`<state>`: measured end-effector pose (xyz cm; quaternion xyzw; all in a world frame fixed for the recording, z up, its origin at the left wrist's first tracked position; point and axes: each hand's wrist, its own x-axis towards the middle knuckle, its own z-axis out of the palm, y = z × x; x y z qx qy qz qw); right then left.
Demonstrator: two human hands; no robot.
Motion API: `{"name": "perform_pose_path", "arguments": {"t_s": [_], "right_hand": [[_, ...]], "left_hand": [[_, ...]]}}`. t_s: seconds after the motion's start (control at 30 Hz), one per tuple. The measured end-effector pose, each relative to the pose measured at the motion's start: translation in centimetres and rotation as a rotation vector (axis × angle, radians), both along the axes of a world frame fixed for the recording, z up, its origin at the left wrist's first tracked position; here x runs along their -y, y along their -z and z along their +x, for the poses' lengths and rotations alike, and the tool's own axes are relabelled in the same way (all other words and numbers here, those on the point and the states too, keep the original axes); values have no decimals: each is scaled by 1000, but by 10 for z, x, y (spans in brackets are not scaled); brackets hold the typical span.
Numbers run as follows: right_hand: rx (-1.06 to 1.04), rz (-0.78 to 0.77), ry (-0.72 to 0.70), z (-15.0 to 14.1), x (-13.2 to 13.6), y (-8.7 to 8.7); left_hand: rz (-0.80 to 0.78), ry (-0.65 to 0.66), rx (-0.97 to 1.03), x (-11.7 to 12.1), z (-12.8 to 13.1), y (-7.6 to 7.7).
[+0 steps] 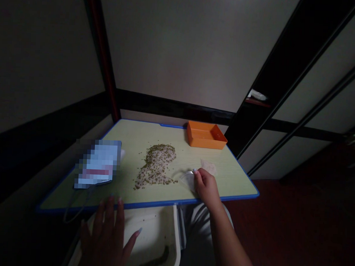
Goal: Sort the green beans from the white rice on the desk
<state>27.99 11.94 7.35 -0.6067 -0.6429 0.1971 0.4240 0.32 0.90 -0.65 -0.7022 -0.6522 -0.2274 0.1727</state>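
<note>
A spread-out heap of small mixed grains [157, 163], green, whitish and dark, lies on the pale yellow-green tabletop [136, 133]. To its right, my right hand [206, 185] is closed on a clear, curved plastic piece [188, 180]; its exact kind is hard to make out. A thin pale scrap [209, 166] lies just beyond those fingers. Below the table's front edge, my left hand [107, 232] is open with its fingers apart, over a white tub [177, 242]. A band of small greenish grains [160, 257] lies in the tub's bottom.
An orange open box [206, 144] stands at the table's back right corner. On the left is a device with a bright, blurred-out screen [101, 163], and a white cable [70, 206] hangs over the edge. A pale wall panel [181, 51] rises behind the table.
</note>
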Motion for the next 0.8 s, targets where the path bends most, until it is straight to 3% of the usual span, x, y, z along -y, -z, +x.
{"name": "perform_pose_path", "arguments": {"t_s": [0.23,0.37,0.53,0.8], "right_hand": [[540,-110,-51,-10,-22,-33],[727,-169,-84,-25,-45,-52],[792,-140,-216,-48,-64,-54],[748,-76,-365,-63,-64,-45]], "left_hand": [[55,23,0,-2,-4,7],[44,31,7,-3,-5,8],[36,26,17,-2,-4,3],[39,35,41,0,-3,0]]}}
